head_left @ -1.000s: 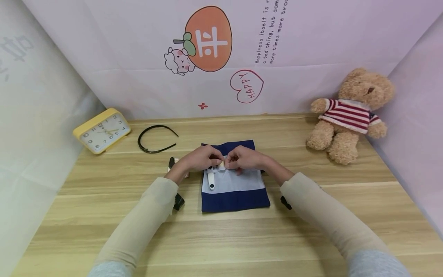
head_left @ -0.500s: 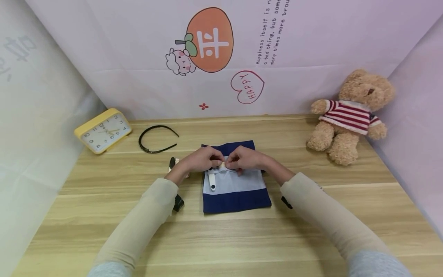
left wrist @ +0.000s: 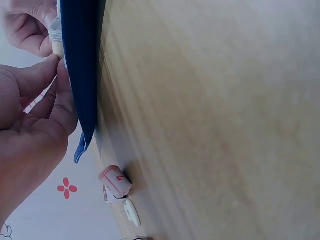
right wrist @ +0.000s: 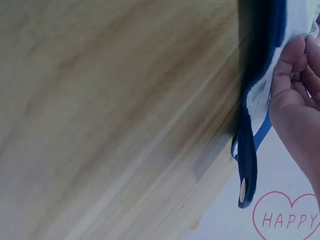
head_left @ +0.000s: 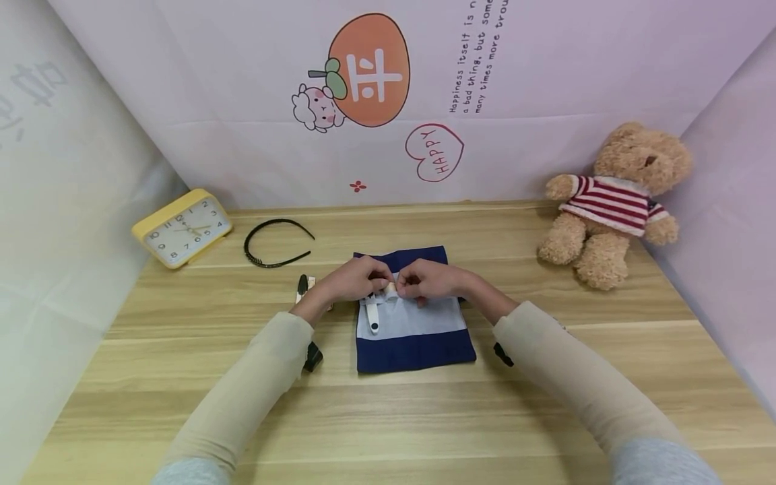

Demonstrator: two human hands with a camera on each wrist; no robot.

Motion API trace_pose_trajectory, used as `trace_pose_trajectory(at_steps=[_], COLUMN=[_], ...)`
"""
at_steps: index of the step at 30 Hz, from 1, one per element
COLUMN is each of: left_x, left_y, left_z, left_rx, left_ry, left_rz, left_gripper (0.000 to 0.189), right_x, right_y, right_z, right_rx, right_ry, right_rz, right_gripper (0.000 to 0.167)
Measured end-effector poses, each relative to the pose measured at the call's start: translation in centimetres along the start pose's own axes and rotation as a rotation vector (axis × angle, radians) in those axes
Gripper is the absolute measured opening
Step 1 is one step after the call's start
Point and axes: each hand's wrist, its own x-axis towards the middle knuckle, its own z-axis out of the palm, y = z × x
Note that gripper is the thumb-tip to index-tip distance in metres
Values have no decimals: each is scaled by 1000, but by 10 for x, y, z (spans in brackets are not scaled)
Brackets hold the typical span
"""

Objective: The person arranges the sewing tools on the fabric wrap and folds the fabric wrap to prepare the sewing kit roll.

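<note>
A navy and white cloth organizer (head_left: 415, 350) lies unfolded on the table, with a white elastic band (left wrist: 56, 31) across its pale middle. My left hand (head_left: 359, 278) pinches a small cream cylinder (left wrist: 58, 48), which sits at a loop of that band; its kind cannot be made out. Close beside it, my right hand (head_left: 432, 278) pinches the band with curled fingertips, also visible as the right hand (right wrist: 295, 85) in the right wrist view. A white slim tool (head_left: 372, 315) with a dark round end is tucked under the band, left of both hands.
A tape measure (left wrist: 116, 181) lies left of the organizer. Black items (head_left: 312, 357) show beside the left forearm, and another black item (head_left: 503, 355) by the right sleeve. Behind are a yellow clock (head_left: 184, 229), a black headband (head_left: 248, 246) and a teddy bear (head_left: 612, 202).
Both hands stay at the band, with only slight finger movement. A bit more of the cream cylinder shows between them. The head view has shifted slightly.
</note>
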Motion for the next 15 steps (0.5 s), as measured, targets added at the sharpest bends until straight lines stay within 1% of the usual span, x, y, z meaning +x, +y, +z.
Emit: trace_pose_trajectory(at_steps=[3, 6, 10, 15], left_x=[0, 1, 1, 2], left_y=[0, 0, 0, 1], left_z=[1, 1, 1, 1], left_rx=[9, 20, 31, 45], left_ry=[9, 9, -2, -20], left_rz=[2, 5, -6, 7], left_gripper=[20, 20, 20, 20], right_x=[-1, -1, 0, 1], right_y=[0, -1, -1, -1], right_z=[0, -1, -2, -1], right_rx=[-5, -3, 5, 6], right_ry=[4, 1, -15, -5], right_rz=[-9, 0, 7, 7], right_gripper=[12, 8, 8, 5])
